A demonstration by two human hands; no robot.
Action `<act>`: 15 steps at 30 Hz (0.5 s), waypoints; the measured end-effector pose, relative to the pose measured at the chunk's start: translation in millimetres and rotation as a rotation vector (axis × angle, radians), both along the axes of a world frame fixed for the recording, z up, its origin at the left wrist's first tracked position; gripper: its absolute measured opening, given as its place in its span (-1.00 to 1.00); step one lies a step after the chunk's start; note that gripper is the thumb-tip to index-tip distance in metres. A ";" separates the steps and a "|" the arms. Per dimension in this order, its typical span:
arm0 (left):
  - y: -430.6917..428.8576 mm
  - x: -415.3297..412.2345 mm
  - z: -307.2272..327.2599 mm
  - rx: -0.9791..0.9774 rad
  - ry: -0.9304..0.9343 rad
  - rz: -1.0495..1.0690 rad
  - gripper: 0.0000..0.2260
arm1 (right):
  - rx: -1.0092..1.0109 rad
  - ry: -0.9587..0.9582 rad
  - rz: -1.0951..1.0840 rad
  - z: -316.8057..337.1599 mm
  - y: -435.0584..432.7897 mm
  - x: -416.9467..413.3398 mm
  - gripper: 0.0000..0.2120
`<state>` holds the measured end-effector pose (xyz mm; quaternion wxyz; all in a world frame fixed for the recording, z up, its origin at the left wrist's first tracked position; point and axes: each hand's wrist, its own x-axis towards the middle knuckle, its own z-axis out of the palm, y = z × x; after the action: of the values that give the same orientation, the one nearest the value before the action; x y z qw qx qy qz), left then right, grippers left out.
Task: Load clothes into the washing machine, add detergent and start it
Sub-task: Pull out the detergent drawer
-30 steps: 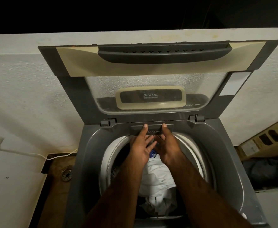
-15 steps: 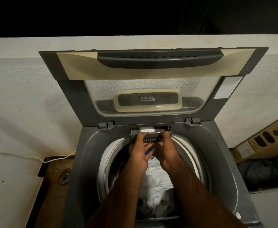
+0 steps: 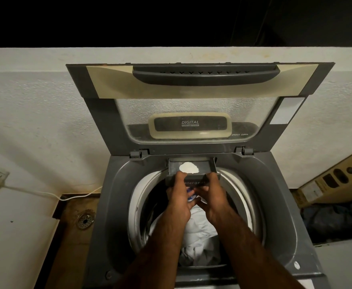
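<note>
**Detergent Drawer Pulled Out, Powder Inside**

The grey top-loading washing machine [image 3: 116,205] stood with its glass-windowed lid [image 3: 200,88] raised against the far wall. White clothes [image 3: 198,228] lay in its drum. At the far rim, the dark grey plastic detergent drawer [image 3: 207,166] was slid out, holding a small white powder mound [image 3: 188,167]. The left hand [image 3: 178,197] and right hand [image 3: 212,197] pinched the drawer's front, thumbs on top.

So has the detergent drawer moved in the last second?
Yes. The detergent drawer has slid out from under the lid hinges, toward the person, exposing white powder.
</note>
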<state>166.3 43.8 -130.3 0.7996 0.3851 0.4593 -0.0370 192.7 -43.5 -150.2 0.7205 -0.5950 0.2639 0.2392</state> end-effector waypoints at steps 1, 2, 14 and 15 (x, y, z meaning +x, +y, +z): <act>1.4 -0.7 -1.3 -0.002 0.000 -0.024 -0.65 | -0.007 0.007 0.004 1.5 -0.8 -0.3 -0.54; 3.1 -1.8 -1.4 -0.006 0.003 -0.052 -0.64 | -0.010 0.015 0.009 3.4 -1.3 -0.8 -0.57; -1.6 -20.6 6.4 -0.055 0.051 -0.220 -0.62 | -0.087 0.091 0.126 21.3 -16.3 -15.4 -0.69; -2.5 -22.0 7.3 -0.051 0.054 -0.237 -0.59 | -0.085 0.093 0.139 25.4 -19.3 -17.5 -0.72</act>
<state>144.3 41.2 -123.0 0.7866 0.4150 0.4307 -0.1533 175.2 -62.8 -124.8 0.6631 -0.6305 0.2648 0.3045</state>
